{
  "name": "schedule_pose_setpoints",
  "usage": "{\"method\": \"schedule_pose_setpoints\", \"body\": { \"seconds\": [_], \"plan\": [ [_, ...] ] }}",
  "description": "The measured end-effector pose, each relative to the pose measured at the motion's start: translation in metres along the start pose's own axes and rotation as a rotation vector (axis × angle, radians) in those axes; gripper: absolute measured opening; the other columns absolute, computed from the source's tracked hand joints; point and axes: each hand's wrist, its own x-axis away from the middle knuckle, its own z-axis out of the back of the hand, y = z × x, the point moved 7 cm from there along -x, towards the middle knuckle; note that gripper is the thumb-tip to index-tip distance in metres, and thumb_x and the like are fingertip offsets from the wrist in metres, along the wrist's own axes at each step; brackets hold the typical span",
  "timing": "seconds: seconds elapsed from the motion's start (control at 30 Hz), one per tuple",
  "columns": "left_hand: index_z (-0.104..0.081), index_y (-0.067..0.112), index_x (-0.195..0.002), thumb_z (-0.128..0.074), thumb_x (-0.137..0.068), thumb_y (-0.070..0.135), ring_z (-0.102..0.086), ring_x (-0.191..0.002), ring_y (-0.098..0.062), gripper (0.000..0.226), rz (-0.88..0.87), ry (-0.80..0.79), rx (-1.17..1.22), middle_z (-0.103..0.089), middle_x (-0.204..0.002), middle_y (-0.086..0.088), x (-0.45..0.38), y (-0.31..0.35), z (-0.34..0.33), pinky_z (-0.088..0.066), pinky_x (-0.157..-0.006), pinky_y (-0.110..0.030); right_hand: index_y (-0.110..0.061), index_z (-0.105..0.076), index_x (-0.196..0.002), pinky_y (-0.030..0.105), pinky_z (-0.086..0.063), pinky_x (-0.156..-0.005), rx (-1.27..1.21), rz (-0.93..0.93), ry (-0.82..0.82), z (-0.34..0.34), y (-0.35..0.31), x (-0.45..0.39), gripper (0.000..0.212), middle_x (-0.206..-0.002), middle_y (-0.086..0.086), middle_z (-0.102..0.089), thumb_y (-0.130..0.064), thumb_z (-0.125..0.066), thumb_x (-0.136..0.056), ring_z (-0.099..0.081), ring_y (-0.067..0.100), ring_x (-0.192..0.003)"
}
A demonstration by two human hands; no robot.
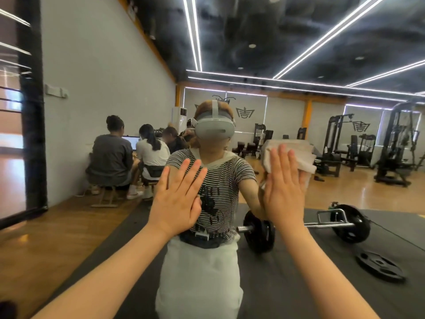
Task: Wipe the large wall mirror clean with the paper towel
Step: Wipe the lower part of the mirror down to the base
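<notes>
You are pressing the paper towel (296, 155) flat against the mirror (103, 65) with your right hand (284, 192), its fingers straight over the towel. Your left hand (177, 201) is resting on the glass too, fingers straight and spread, holding nothing. A barbell (259, 229) is showing in the reflection.

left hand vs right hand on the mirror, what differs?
The right hand presses the paper towel against the mirror; the left hand holds nothing and lies bare on the glass. The right hand sits higher than the left hand. Both are flat, fingers straight, palms to the mirror.
</notes>
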Motion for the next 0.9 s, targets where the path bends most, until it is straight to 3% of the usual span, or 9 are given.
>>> {"method": "schedule_pose_setpoints", "body": {
  "seconds": [0.1, 0.3, 0.4, 0.5, 0.7, 0.83, 0.9],
  "plan": [
    [-0.024, 0.013, -0.15, -0.035, -0.087, 0.033, -0.021, -0.145, -0.029, 0.067, 0.004, -0.007, 0.003, -0.02, -0.158, -0.009, -0.001, 0.0, -0.001, -0.006, -0.117, -0.051, -0.008, -0.031, -0.149, 0.052, -0.012, -0.114, -0.019, -0.115, 0.037, 0.006, 0.022, 0.003, 0.055, -0.154, 0.016, -0.033, -0.021, -0.03, -0.095, -0.022, 0.028, -0.144],
    [-0.021, 0.013, -0.151, -0.036, -0.086, 0.032, -0.019, -0.145, -0.029, 0.069, 0.009, 0.006, 0.012, -0.019, -0.158, -0.009, 0.0, 0.0, -0.003, -0.007, -0.117, -0.052, -0.01, -0.014, -0.154, 0.059, -0.006, -0.115, -0.085, -0.45, 0.037, -0.007, -0.021, 0.004, 0.066, -0.161, 0.006, -0.008, -0.033, -0.023, -0.093, -0.007, 0.024, -0.148],
    [-0.019, 0.013, -0.151, -0.036, -0.086, 0.032, -0.018, -0.146, -0.028, 0.069, 0.003, 0.007, 0.018, -0.018, -0.158, -0.009, 0.001, 0.0, -0.003, -0.006, -0.118, -0.052, -0.015, -0.008, -0.154, 0.056, -0.002, -0.115, -0.055, -0.203, 0.004, -0.021, -0.078, 0.005, 0.064, -0.158, 0.001, -0.004, -0.03, -0.027, -0.095, 0.002, 0.015, -0.146],
    [-0.016, 0.014, -0.151, -0.036, -0.087, 0.032, -0.017, -0.146, -0.028, 0.069, -0.004, 0.02, 0.014, -0.018, -0.158, -0.009, 0.0, 0.0, -0.001, -0.001, -0.119, -0.049, -0.019, 0.0, -0.154, 0.053, -0.008, -0.114, -0.058, 0.041, -0.026, -0.034, -0.107, 0.011, 0.066, -0.16, -0.001, -0.008, -0.027, -0.031, -0.096, 0.009, 0.014, -0.148],
    [-0.015, 0.015, -0.151, -0.036, -0.087, 0.033, -0.014, -0.146, -0.024, 0.07, 0.003, 0.009, 0.009, -0.017, -0.158, -0.008, 0.0, 0.0, 0.0, 0.0, -0.119, -0.048, -0.017, -0.009, -0.153, 0.047, -0.006, -0.115, -0.005, 0.162, 0.034, -0.03, -0.101, 0.014, 0.063, -0.158, 0.004, -0.019, -0.026, -0.034, -0.096, 0.006, 0.014, -0.149],
    [-0.013, 0.015, -0.152, -0.036, -0.088, 0.031, -0.009, -0.148, -0.022, 0.07, 0.005, 0.015, 0.012, -0.014, -0.159, -0.006, 0.0, 0.0, 0.001, 0.002, -0.12, -0.046, -0.018, -0.006, -0.155, 0.055, -0.021, -0.111, -0.043, 0.145, 0.051, -0.032, -0.1, 0.016, 0.064, -0.158, 0.004, -0.02, -0.027, -0.032, -0.097, 0.0, 0.015, -0.149],
    [-0.013, 0.016, -0.152, -0.037, -0.088, 0.031, -0.001, -0.15, -0.02, 0.07, -0.001, 0.032, 0.009, -0.007, -0.161, -0.002, 0.001, 0.0, 0.002, 0.005, -0.121, -0.044, -0.017, -0.009, -0.155, 0.056, -0.021, -0.111, -0.038, 0.154, 0.046, -0.034, -0.1, 0.017, 0.063, -0.158, 0.004, -0.02, -0.026, -0.033, -0.097, -0.007, 0.018, -0.149]
  ]
}}
